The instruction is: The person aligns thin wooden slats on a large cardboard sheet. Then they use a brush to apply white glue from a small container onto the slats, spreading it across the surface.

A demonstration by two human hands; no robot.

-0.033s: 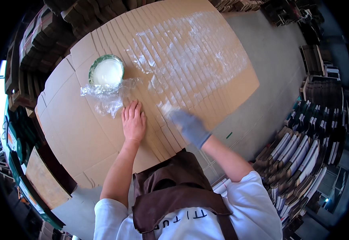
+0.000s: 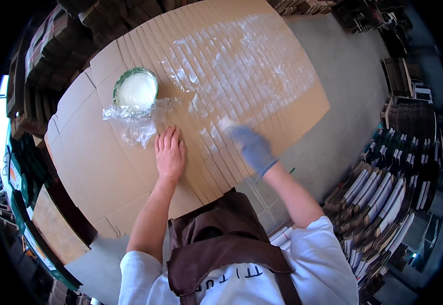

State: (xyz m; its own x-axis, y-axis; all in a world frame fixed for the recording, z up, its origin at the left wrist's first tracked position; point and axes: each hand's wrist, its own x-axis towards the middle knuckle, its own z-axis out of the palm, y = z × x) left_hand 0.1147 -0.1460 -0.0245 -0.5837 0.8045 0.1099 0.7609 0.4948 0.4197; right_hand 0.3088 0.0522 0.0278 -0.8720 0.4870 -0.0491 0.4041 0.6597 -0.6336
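Observation:
My bare left hand (image 2: 170, 154) lies flat with its fingers stretched out on a stack of brown cardboard sheets (image 2: 104, 168), whose edges step across in narrow strips. In a grey glove, my right hand (image 2: 253, 148) is closed around a whitish brush-like tool (image 2: 226, 125), blurred by motion. Its pale end is over the strips, by smeared white paste (image 2: 242, 71) that covers much of their far right part. Beyond my left hand stands a round green-rimmed bowl (image 2: 137, 89) of white paste. Crumpled clear plastic film (image 2: 140, 119) hangs from its near side onto the cardboard.
Stacks of cardboard (image 2: 59, 46) rise at the far left. On the right, rows of bundled flat cardboard pieces (image 2: 374, 203) stand on the grey floor (image 2: 333, 61). A tan board (image 2: 56, 229) leans at the lower left. The cardboard's near edge meets my brown apron (image 2: 226, 254).
My right hand has moved to the right and slightly away from me with the brush-like tool, and fresh white smears show on the near strips. My left hand stays in place.

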